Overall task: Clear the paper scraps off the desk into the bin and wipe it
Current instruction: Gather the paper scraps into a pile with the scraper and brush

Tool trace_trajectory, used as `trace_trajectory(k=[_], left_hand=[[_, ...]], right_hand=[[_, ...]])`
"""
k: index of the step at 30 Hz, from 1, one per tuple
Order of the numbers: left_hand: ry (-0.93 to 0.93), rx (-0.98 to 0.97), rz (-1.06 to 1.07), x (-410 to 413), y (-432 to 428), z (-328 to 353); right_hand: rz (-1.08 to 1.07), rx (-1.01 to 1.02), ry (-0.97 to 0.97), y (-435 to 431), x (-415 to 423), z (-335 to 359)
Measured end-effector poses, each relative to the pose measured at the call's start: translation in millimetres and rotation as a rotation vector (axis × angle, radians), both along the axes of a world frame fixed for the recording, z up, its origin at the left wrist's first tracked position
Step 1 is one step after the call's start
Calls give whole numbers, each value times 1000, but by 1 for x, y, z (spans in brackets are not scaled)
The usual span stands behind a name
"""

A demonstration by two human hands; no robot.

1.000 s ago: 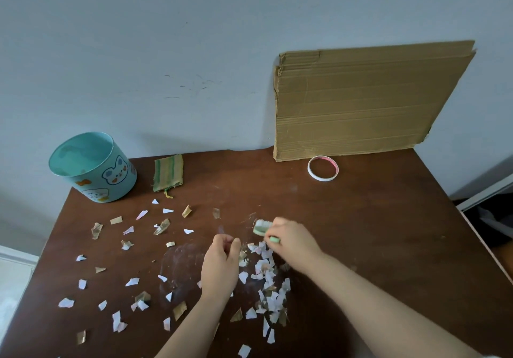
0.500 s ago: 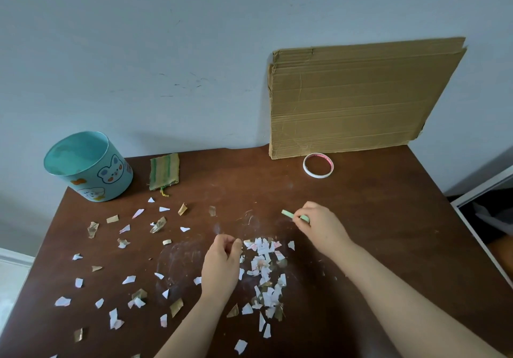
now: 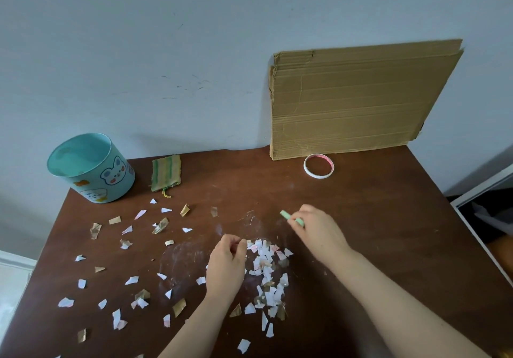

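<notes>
We are seeing the right hand (image 3: 319, 232) pinching a small pale green tool (image 3: 291, 217) between its fingers, just above the dark wooden desk (image 3: 374, 219). The left hand (image 3: 226, 264) is curling loosely beside a gathered heap of paper scraps (image 3: 268, 271); whether it is gripping anything we cannot tell. Loose scraps (image 3: 125, 260) are lying scattered across the desk's left half. The teal bin (image 3: 91, 167) is sitting at the far left corner, a striped cloth (image 3: 166, 172) beside it. Cardboard (image 3: 358, 99) is leaning on the wall, a tape ring (image 3: 318, 165) before it.
</notes>
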State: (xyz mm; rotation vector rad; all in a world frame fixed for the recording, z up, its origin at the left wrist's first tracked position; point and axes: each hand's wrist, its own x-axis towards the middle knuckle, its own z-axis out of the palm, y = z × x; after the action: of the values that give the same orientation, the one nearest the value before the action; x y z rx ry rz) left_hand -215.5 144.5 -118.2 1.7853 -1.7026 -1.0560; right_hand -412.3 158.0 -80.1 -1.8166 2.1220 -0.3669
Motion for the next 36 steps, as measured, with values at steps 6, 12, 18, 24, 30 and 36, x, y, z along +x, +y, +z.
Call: trace_trajectory(k=[6, 12, 18, 24, 30, 36], left_hand=[[4, 11, -37, 1, 6, -3], [-2, 25, -43, 12, -3, -1], [-52, 45, -70, 23, -2, -4], [-70, 38, -128, 32, 5, -7], [-99, 16, -192, 35, 5, -11], [-97, 4, -205, 28, 13, -9]], right_hand=[[37, 32, 9, 11, 26, -13], [143, 30, -104, 20, 61, -15], [-68, -26, -21, 7, 7, -1], [9, 46, -51, 24, 54, -25], [82, 32, -121, 36, 82, -20], [-134, -34, -34, 42, 27, -3]])
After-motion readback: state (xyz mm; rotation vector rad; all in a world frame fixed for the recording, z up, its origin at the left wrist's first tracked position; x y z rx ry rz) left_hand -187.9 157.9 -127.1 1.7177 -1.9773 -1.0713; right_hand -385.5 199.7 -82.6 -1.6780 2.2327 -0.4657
